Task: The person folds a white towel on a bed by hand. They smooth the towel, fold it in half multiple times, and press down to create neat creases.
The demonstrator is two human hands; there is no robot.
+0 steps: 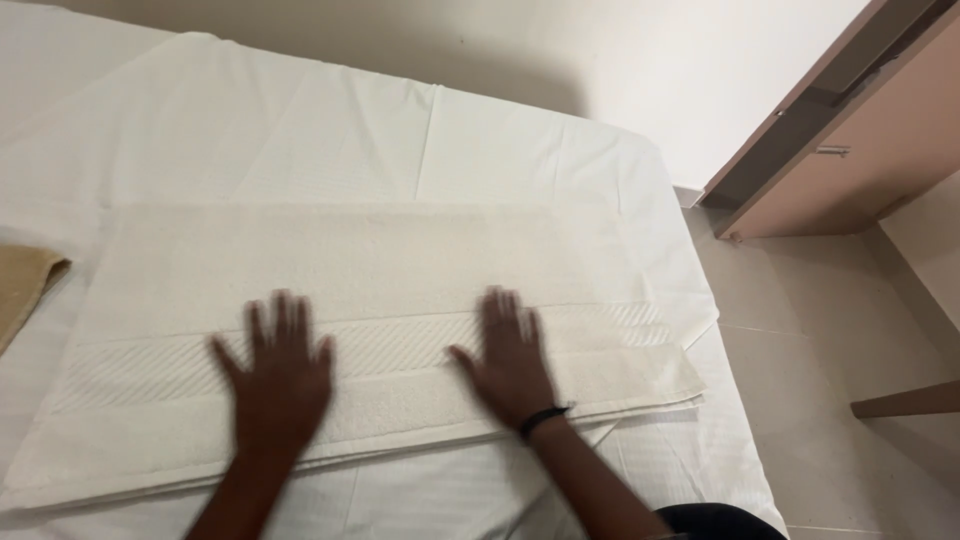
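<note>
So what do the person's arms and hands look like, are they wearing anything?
Both forearms are bare, with no sleeves or gloves showing. The right hand has a thin black band at the wrist. The left hand wears nothing visible, though it is blurred.

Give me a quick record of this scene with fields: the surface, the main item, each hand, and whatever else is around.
surface: bed with white sheet
main item: white towel, folded, lying flat on the bed
left hand: open, palm down on the towel, blurred
right hand: open, palm down on the towel; dark band at the wrist
other: tan cloth at left edge; wooden cabinet upper right; tiled floor
</note>
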